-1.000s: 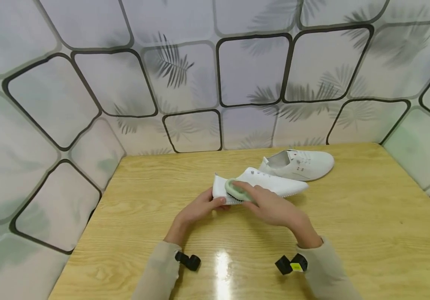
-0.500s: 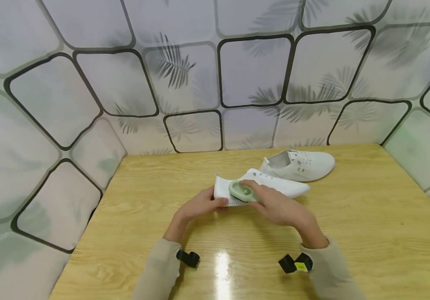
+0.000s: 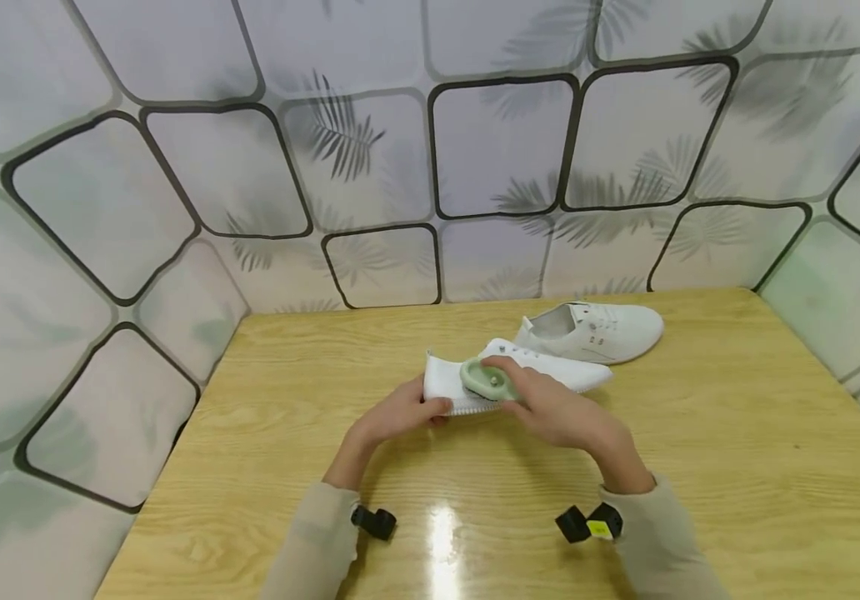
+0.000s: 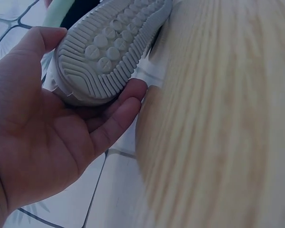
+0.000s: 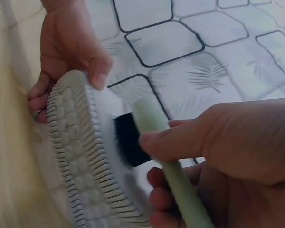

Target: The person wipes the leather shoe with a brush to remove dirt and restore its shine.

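Observation:
My left hand (image 3: 402,412) grips a white shoe (image 3: 441,377) by its heel, thumb on the near side. In the left wrist view the ridged, studded sole (image 4: 115,47) faces the camera, with the fingers curled round the heel end. My right hand (image 3: 557,408) holds a pale green brush (image 3: 484,379) by its handle. In the right wrist view the brush's dark bristles (image 5: 128,137) touch the shoe's side, just above the sole. The shoe is tilted, toe pointing right.
A second white shoe (image 3: 610,332) rests on the wooden table (image 3: 287,367) behind the held one, toe to the right. Patterned panels (image 3: 505,150) rise behind and at both sides of the table. Each wrist wears a small black camera (image 3: 376,522).
The brush in my right hand has shifted a little to the right along the shoe's side, away from the heel. My left hand keeps its hold.

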Demonstrator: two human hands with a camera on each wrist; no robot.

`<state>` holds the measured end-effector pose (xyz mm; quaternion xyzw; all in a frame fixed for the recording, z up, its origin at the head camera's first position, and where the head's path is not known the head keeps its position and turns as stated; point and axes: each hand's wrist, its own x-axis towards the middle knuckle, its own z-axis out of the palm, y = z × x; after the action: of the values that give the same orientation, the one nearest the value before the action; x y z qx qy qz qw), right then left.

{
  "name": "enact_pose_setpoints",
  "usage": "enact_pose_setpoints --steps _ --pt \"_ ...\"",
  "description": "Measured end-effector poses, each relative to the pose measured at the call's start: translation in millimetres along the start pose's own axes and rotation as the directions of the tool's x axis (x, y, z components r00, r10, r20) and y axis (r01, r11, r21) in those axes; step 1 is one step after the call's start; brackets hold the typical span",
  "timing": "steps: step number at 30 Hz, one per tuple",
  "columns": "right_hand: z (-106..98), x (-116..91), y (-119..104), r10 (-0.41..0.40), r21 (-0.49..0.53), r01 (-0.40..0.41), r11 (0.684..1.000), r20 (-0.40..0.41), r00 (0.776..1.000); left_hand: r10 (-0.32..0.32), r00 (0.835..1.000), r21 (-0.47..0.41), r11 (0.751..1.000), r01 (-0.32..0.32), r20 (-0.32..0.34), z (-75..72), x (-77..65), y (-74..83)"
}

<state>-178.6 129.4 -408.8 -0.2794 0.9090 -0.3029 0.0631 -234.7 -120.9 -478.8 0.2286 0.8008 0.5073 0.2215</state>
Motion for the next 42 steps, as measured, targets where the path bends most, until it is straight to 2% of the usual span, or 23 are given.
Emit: enact_pose_setpoints --steps 2,5,9,13,16,21,24,28,31,37,42 --pt "3.8 3.3 -0.3 -0.002 0.016 0.002 1.0 -0.017 1.0 -0.014 1.0 0.0 1.0 0.014 -0.007 -0.1 -2.9 -0.2" --pt "10.3 8.2 -2.6 -0.037 0.042 0.036 0.998 0.004 0.999 -0.011 1.0 -0.003 1.0 0.011 -0.007 0.0 -5.4 -1.8" --pt "7.2 2.4 -2.1 -0.052 0.041 0.051 0.998 0.021 0.998 0.002 1.0 -0.002 1.0 -0.002 0.011 1.1 -4.7 -2.6" --pt "-0.6 -6.0 2.9 0.013 -0.002 -0.013 1.0 -0.033 0.999 -0.015 1.0 -0.012 1.0 0.015 0.02 1.6 -3.4 -1.1" --pt "1.2 -3.2 4.3 0.046 0.007 -0.045 0.999 -0.057 0.997 -0.027 0.999 -0.021 0.999 0.028 0.021 1.4 -3.5 -0.6" --pt "8.0 2.4 2.4 0.019 0.043 -0.018 0.999 -0.017 1.0 -0.02 1.0 -0.028 0.999 0.02 0.02 2.1 -2.7 -0.5" --pt "5.7 -2.0 2.6 0.017 0.019 -0.017 1.0 -0.006 1.0 -0.023 1.0 -0.026 0.999 0.024 0.015 2.9 -1.6 0.5" --pt "2.0 -5.5 4.4 0.044 -0.03 -0.046 0.998 -0.052 0.998 -0.042 0.999 -0.016 0.999 0.043 0.002 3.4 -1.6 1.7" --pt "5.1 -1.9 4.5 0.06 -0.028 -0.062 0.998 -0.076 0.995 -0.048 0.999 -0.017 0.999 0.048 -0.003 4.0 -2.1 2.1" --pt "12.9 0.9 -0.8 0.02 0.002 -0.02 1.0 -0.029 0.999 -0.028 1.0 -0.031 0.999 0.028 0.009 5.9 -3.1 2.8" --pt "6.3 -6.4 -0.8 -0.001 0.007 0.001 1.0 0.001 1.0 -0.034 0.999 -0.04 0.999 0.034 -0.005 5.6 -4.0 1.9"
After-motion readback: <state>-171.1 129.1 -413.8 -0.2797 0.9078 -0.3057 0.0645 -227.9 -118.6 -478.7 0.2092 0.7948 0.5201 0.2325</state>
